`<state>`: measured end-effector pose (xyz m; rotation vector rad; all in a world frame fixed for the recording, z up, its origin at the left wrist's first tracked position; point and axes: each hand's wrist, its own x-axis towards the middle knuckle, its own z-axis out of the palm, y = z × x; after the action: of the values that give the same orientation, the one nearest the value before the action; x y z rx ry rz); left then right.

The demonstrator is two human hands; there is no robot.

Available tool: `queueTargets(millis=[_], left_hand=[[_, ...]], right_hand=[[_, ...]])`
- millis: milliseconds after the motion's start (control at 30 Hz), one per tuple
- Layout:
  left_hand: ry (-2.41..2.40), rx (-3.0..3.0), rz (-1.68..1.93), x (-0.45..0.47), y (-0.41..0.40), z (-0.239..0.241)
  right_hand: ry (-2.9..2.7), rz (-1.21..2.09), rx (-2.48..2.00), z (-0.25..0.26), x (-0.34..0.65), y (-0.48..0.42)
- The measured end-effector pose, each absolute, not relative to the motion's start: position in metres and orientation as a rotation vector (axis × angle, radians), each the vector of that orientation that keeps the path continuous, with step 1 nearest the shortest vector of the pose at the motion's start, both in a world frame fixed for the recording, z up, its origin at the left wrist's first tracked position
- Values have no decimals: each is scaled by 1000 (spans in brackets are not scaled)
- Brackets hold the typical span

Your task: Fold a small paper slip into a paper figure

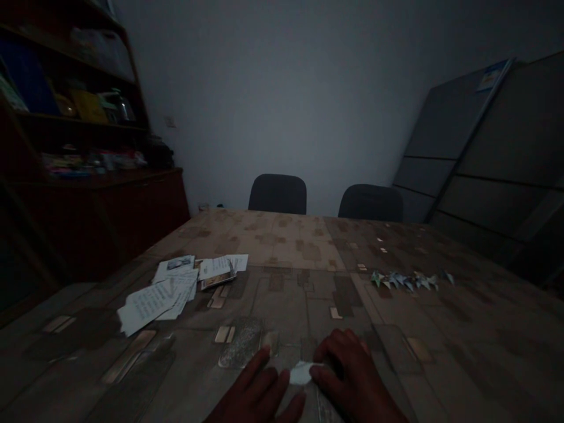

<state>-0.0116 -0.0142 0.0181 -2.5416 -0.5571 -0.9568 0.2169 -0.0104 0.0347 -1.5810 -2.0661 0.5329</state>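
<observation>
A small piece of pale folded paper [301, 373] lies on the patterned tablecloth near the front edge. My right hand [348, 370] is curled over its right end, with the thumb and fingers closed on it. On the paper's left side rests my left hand [259, 390], fingers spread and stretched out, the fingertips close to the paper. Whether they touch it is hard to tell in the dim light. To the right stands a row of several small folded paper pieces [409, 281]. Fanned out at the left are loose printed cards [152, 302].
A small stack of cards [215, 270] sits beside the fanned ones. Two dark chairs [277, 194] stand behind the table's far edge. A wooden cabinet with shelves [101, 182] is at the left, and tall grey panels [445, 129] lean at the right.
</observation>
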Motion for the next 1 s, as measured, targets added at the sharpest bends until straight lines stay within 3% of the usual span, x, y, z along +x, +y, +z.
queueTargets(millis=[133, 333, 433, 567, 667, 800, 1000], left_hand=[[-611, -2605, -904, -11, -16, 19], [-665, -2760, -1112, -25, -1, 25], [-966, -2855, -1218, -37, 0, 32], [-1901, -2801, -1562, -35, -6, 37], [-2420, -2686, -2137, -22, -9, 38], [-2482, -2621, -2718, -6, -11, 41], [-2443, -2616, -2640, 4, -13, 58]], right_hand=[[-2044, 486, -1541, 30, 215, -13], [-2042, 522, -1488, 26, 213, -11], [-1910, 700, -1452, 32, 208, -10], [-1592, 1026, -1328, 39, 202, -10], [-1393, 1190, -1194, 40, 197, -12], [-1265, 1321, -1121, 39, 192, -15], [-1270, 1436, -1121, 39, 184, -19]])
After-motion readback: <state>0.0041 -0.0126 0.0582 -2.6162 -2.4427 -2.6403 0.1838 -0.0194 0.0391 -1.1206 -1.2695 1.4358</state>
